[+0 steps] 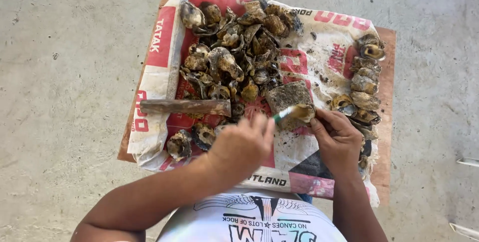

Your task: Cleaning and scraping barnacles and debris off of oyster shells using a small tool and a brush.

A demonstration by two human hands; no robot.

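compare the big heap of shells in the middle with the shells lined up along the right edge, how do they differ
The middle heap is large, with shells jumbled on top of each other; the right row is smaller and runs in a narrow line down the sack's edge. The heap looks dark and muddy; several row shells show paler insides. Both lie on the printed sack. The right hand rests beside the row; the left hand holds a green-handled tool.

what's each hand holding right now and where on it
The left hand grips a green-handled tool by its handle end. The right hand holds an opened oyster shell by its near edge, on the stone block.
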